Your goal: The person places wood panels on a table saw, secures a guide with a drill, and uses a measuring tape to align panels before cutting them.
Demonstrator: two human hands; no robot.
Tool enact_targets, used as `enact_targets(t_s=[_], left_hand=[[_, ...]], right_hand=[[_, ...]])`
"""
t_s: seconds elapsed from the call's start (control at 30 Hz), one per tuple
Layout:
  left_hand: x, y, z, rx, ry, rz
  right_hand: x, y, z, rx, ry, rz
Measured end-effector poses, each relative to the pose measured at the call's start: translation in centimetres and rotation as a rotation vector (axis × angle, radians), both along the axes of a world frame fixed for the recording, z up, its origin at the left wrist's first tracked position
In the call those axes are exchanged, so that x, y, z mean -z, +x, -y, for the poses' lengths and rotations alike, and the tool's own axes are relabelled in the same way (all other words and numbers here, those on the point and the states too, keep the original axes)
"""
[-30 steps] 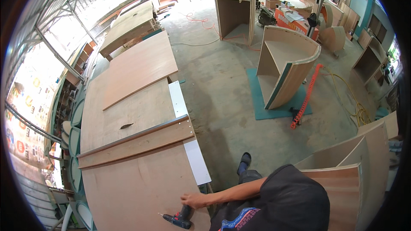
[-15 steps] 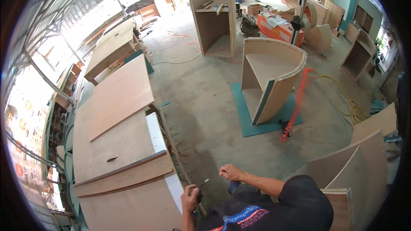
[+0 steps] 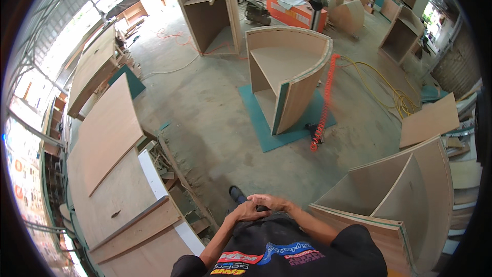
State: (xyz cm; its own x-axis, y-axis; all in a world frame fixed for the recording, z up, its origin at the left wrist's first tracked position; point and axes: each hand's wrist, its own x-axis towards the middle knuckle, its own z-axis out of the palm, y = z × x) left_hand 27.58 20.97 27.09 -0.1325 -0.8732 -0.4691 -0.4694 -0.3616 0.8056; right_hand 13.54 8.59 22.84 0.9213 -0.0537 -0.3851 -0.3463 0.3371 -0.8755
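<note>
Left hand (image 3: pixel 248 211) and right hand (image 3: pixel 271 202) meet (whether clasping anything, I cannot tell).

A carpentry workshop, shown by the bare-wood curved cabinet (image 3: pixel 297 96), the wooden board (image 3: pixel 110 136) lying on a worktop (image 3: pixel 128 183), the coiled red hose (image 3: pixel 327 97) and the concrete floor (image 3: pixel 205 118).

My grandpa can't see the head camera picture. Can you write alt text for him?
A person's left hand and right hand meet in front of their dark shirt. Beyond, a curved wooden cabinet stands on a teal board beside a coiled red hose; a wooden panel lies at left.
</note>
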Motion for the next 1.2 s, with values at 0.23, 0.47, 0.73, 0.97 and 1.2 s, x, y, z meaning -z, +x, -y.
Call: enact_targets(t_s=[0.23, 0.47, 0.73, 0.97, 1.2], left_hand=[[-2.6, 3.3, 5.1, -0.088, 0.212, -0.445], [3.7, 10.2, 9.5, -0.116, 0.367, -0.38], [1.9, 23.0, 16.1, -0.795, 0.14, -0.373], [0.7, 31.4, 21.3, -1.045, 0.065, -0.493], [5.5, 34.0, 25.5, -1.301, 0.119, -0.695]], right_hand=[[0.6, -0.6, 2.6, 0.039, 0.086, -0.124], [4.6, 3.1, 6.3, 0.124, 0.053, -0.108], [0.4, 9.1, 13.8, 0.178, -0.066, -0.302], [0.0, 10.2, 16.3, -0.023, -0.345, -0.406], [6.2, 12.5, 17.1, 0.289, -0.315, -0.316]])
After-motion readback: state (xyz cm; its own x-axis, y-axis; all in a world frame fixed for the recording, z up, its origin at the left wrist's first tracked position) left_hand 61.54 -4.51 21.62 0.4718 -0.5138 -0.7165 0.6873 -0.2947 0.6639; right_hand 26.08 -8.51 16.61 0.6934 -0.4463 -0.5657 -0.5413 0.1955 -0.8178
